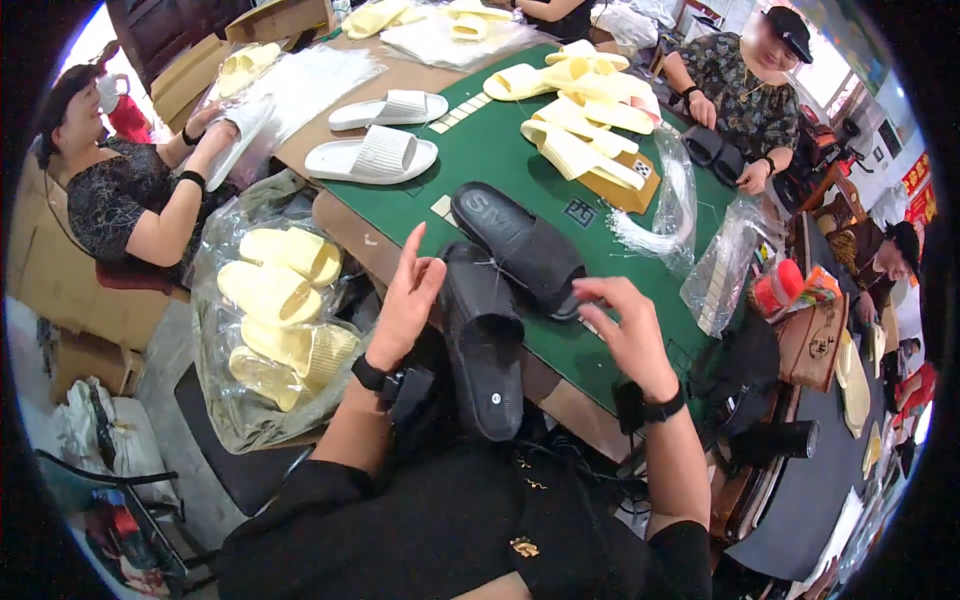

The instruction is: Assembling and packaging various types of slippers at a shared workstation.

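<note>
Two black slide sandals lie in front of me. The nearer slide (484,350) points toward my body, its end hanging past the table edge, with a small white round sticker on it. The farther slide (522,243) lies at a slant on the green table top and meets the nearer one close to its upper end. My left hand (408,305) is beside the nearer slide, index finger raised and fingers apart, holding nothing. My right hand (632,335) is half curled with fingers apart, its fingertips at the right end of the farther slide.
White slides (372,156) lie at the table's left, cream slides (585,110) at its far side. A bundle of clear plastic strands (655,232) is beyond my right hand. Bagged cream slides (285,290) stand at left. Co-workers handle a white slide (243,140) and black slides (715,152).
</note>
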Demonstrator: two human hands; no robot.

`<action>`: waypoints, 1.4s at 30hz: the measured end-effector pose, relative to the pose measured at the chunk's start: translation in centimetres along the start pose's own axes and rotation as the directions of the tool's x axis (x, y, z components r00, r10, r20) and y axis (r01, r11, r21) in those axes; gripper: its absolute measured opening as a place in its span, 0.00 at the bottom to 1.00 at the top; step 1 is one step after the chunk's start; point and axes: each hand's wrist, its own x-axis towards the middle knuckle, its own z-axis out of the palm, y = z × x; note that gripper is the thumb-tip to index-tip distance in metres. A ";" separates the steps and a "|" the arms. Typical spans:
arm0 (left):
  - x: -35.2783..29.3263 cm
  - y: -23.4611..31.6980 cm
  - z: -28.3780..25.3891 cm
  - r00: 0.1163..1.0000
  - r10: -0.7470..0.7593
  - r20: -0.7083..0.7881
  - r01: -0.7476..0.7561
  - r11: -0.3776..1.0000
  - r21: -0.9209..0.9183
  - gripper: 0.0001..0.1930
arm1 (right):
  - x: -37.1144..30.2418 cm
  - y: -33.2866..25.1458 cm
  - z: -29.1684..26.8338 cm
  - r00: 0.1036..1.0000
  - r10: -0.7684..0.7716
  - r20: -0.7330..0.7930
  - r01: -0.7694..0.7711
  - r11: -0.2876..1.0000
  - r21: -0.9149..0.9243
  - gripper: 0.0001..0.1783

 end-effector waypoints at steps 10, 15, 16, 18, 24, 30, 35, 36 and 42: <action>-0.8 -2.9 1.3 0.992 0.124 0.006 -0.123 0.980 0.155 0.33 | 3.3 1.3 7.2 0.966 -0.256 0.031 0.255 0.926 -0.278 0.09; -0.8 -2.9 5.2 0.995 -0.030 0.091 0.032 0.999 -0.018 0.31 | 1.1 2.9 5.4 0.964 -0.265 0.002 0.237 0.858 -0.456 0.07; -0.7 -2.9 6.2 0.994 -0.021 0.106 0.019 1.000 0.017 0.31 | 0.5 2.8 4.6 0.977 -0.214 -0.009 0.187 0.870 -0.456 0.07; -0.3 -4.3 8.7 0.990 0.056 0.126 -0.051 0.998 -0.043 0.28 | -0.5 2.1 2.9 0.979 -0.195 -0.061 0.140 0.857 -0.496 0.08; -0.6 -2.1 13.7 0.916 0.254 0.310 -0.398 0.656 0.641 0.26 | -5.0 3.1 -1.7 0.981 -0.010 -0.196 -0.096 0.846 -0.524 0.06; 2.6 1.2 15.4 0.773 0.525 0.357 -0.635 0.652 0.415 0.16 | -6.0 3.5 -2.4 0.968 0.015 -0.250 -0.123 0.899 -0.421 0.09; 4.1 0.1 16.6 0.782 0.356 0.512 -0.513 0.834 0.203 0.07 | -5.0 3.6 -1.3 0.975 0.006 -0.223 -0.143 0.783 -0.605 0.03; 4.1 0.1 16.2 0.784 0.320 0.531 -0.485 0.850 0.204 0.07 | -4.9 4.0 -1.0 0.972 -0.054 -0.229 -0.110 0.756 -0.645 0.03; 3.7 0.4 13.9 0.833 0.235 0.501 -0.450 0.815 0.366 0.05 | -5.1 4.9 -0.6 0.972 -0.055 -0.230 -0.089 0.815 -0.573 0.04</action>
